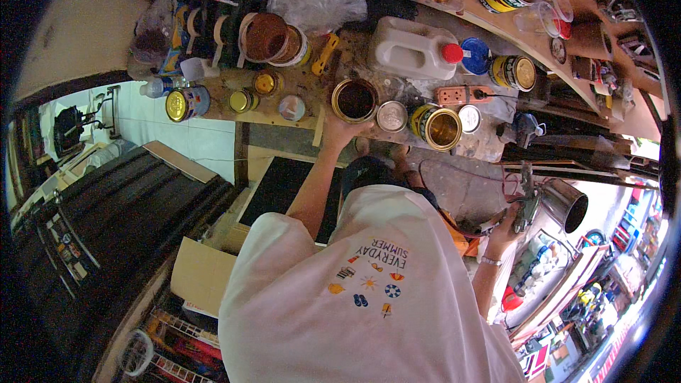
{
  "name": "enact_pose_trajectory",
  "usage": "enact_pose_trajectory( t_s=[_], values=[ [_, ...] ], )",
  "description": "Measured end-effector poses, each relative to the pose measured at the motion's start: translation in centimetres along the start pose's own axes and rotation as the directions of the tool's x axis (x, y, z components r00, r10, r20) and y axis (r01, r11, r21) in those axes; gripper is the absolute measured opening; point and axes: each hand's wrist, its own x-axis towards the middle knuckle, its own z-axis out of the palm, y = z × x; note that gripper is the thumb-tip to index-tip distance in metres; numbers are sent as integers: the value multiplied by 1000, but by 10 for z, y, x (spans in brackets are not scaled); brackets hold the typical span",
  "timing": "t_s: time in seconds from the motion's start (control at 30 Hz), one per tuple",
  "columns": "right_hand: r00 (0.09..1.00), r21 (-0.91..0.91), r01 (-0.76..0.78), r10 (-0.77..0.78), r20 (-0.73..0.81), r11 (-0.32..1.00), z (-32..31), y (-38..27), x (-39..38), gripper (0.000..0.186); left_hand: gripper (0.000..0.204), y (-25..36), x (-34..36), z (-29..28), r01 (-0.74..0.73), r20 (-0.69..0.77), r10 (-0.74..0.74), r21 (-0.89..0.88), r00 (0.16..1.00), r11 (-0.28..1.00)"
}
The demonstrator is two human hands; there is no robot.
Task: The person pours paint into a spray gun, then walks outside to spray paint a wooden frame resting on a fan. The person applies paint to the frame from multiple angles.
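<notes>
My left hand (342,130) is wrapped round the near side of an open paint can (354,118) at the bench's front edge; dark contents show inside it. Off to the right, away from the bench, my right hand (502,232) grips a paint spray gun (526,202) with a shiny metal cup (560,202), tilted sideways. Just right of the held can lie a round silver lid (391,116) and an open yellow-and-black can (420,120) with a golden inside. Another pale lid (469,118) is beside that can.
On the workbench (326,85) stand a white jug (411,46) with a red cap, an orange power strip (462,94), a blue lid (476,55) and several small cans. A yellow tool (325,54) lies farther back. Left of me is a large dark ribbed surface (120,220).
</notes>
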Motion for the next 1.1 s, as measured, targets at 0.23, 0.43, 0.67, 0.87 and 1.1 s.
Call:
enact_pose_trajectory(
  t_s=[0.23,0.43,0.67,0.87,1.1],
  values=[
    [973,31,-189,191,-132,982,7,-6,-10,13,67,20,2,-85,-200,-410,270,204,871,958],
    [999,-44,42,-43,-27,998,6,-9,16,25,89,-44,1,-86,-85,-231,189,398,954,913],
    [951,-145,248,-269,-155,958,3,-40,1,22,101,-94,23,-87,63,-328,152,561,932,826],
    [971,-116,150,-169,-171,982,-2,-36,-6,22,94,-123,36,-100,79,-370,278,713,886,696],
    [972,-114,168,-184,-148,979,-14,-27,8,18,76,-78,-36,-104,-7,-428,58,120,902,993]
  ],
)
